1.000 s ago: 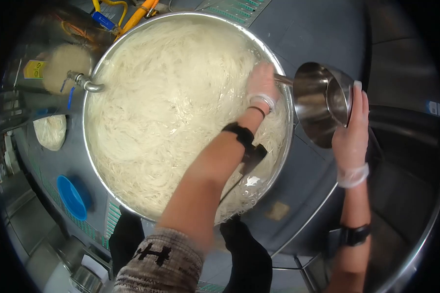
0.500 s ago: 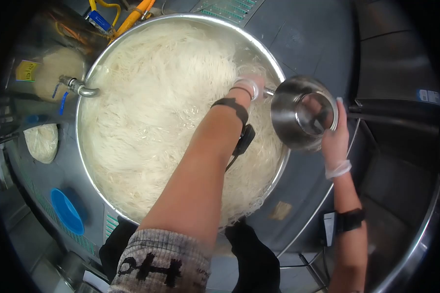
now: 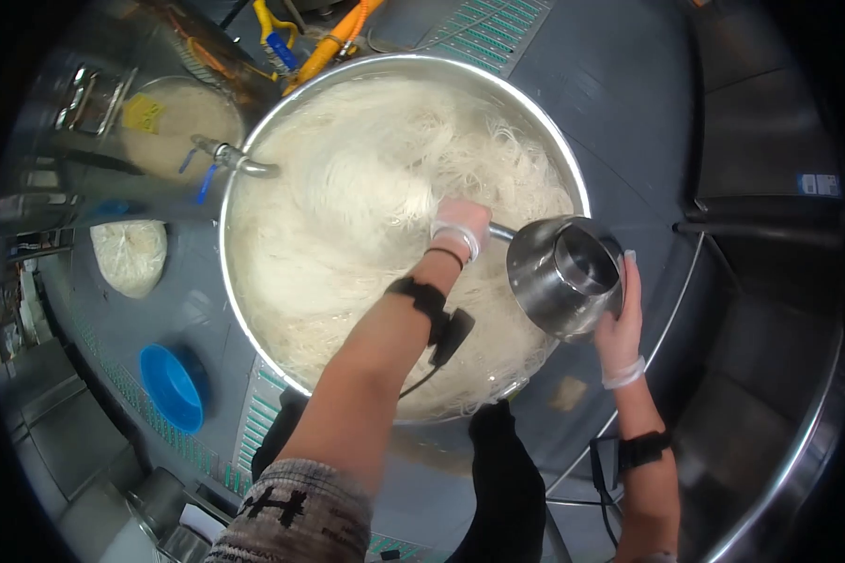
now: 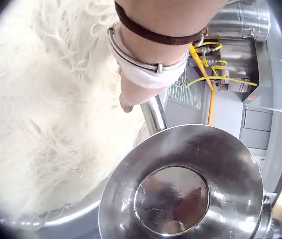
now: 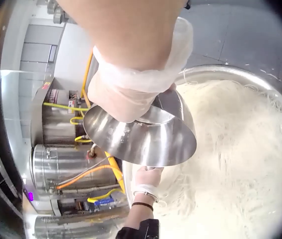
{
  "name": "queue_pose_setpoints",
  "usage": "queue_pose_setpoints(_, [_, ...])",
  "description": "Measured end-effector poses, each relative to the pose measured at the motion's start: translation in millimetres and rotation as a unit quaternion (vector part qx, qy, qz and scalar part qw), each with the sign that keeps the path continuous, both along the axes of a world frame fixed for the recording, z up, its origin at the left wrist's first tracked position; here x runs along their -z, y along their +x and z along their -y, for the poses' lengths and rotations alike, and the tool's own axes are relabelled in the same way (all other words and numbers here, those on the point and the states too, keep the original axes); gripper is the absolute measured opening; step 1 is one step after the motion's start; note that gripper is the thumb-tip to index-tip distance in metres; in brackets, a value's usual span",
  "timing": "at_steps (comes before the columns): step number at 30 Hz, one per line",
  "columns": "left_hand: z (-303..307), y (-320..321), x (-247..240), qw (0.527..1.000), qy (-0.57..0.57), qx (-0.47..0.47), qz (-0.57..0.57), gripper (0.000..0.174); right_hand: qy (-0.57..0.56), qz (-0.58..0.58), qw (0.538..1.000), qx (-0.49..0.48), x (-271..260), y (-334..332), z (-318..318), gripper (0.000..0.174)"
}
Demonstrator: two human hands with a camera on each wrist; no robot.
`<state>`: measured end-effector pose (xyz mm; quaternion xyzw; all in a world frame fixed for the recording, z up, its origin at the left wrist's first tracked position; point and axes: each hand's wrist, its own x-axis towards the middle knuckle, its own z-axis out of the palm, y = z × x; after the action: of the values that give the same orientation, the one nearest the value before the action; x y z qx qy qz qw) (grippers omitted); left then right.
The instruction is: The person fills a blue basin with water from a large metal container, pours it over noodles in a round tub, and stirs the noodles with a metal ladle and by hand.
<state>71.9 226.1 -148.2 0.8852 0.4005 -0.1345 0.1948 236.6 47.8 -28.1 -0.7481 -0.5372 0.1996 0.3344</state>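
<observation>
A wide round steel tub [image 3: 223,249] is filled with thin white noodles [image 3: 347,197] in cloudy liquid. My left hand [image 3: 460,220], in a clear glove, grips the short handle of a steel ladle [image 3: 540,286] over the noodles. The ladle is tilted, its large flared bowl overlapping the tub's right rim. On the bowl's outer right side rests my gloved right hand [image 3: 620,333], fingers straight along the metal. In the left wrist view, the ladle's round bottom [image 4: 170,199] shines with reflections. The right wrist view has my right hand [image 5: 126,99] over the bowl, partly hiding it.
A steel tap [image 3: 253,169] reaches over the tub's left rim. Yellow and orange pipes [image 3: 324,52] stand behind it. On the floor to the left are a white plastic bag [image 3: 130,258] and a blue basin [image 3: 171,387]. A floor grate [image 3: 488,38] lies beyond the tub.
Both hands and the ladle have moved left, inward over the tub from its right rim. The ladle's bowl has turned. The noodles' surface has shifted, with looser strands at the upper right.
</observation>
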Motion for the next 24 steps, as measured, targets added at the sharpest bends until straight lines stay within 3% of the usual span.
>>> queue_pose_setpoints(3, [30, -38, -26, 0.993, -0.035, -0.088, 0.067, 0.014, -0.022, 0.068, 0.996, -0.059, -29, -23, 6, 0.074])
queue_pose_setpoints(5, [53, -58, -22, 0.982, 0.033, -0.14, 0.123, 0.009, -0.043, 0.084, 0.993, -0.075, -57, -43, 9, 0.073])
queue_pose_setpoints(9, [94, -76, -48, 0.977, 0.039, -0.163, 0.134, 0.008, -0.092, 0.112, 0.984, -0.099, -111, -68, 26, 0.076])
queue_pose_setpoints(13, [112, -38, -99, 0.949, -0.017, -0.157, 0.273, 0.012, -0.104, 0.146, 0.982, -0.054, -170, -62, 59, 0.071])
queue_pose_setpoints(15, [112, -6, -113, 0.882, 0.027, -0.157, 0.445, 0.017, -0.107, 0.205, 0.973, -0.001, -195, -59, 71, 0.064])
queue_pose_setpoints(16, [112, 15, -110, 0.882, 0.01, -0.136, 0.451, 0.017, -0.109, 0.253, 0.961, 0.019, -201, -56, 78, 0.062])
queue_pose_setpoints(18, [108, 57, -105, 0.868, -0.009, -0.101, 0.485, 0.016, -0.082, 0.265, 0.96, 0.042, -200, -54, 83, 0.06])
queue_pose_setpoints(20, [101, 93, -92, 0.854, -0.009, -0.086, 0.512, 0.015, -0.065, 0.361, 0.929, 0.056, -190, -54, 80, 0.067])
queue_pose_setpoints(22, [92, 121, -66, 0.877, -0.041, -0.006, 0.478, 0.014, -0.141, 0.388, 0.903, 0.116, -169, -56, 60, 0.061])
queue_pose_setpoints(23, [83, 130, -46, 0.877, -0.04, -0.006, 0.478, 0.014, -0.146, 0.368, 0.91, 0.127, -154, -56, 45, 0.064])
queue_pose_setpoints(24, [74, 137, -22, 0.909, -0.063, 0.033, 0.41, 0.014, -0.152, 0.346, 0.915, 0.139, -136, -54, 33, 0.068])
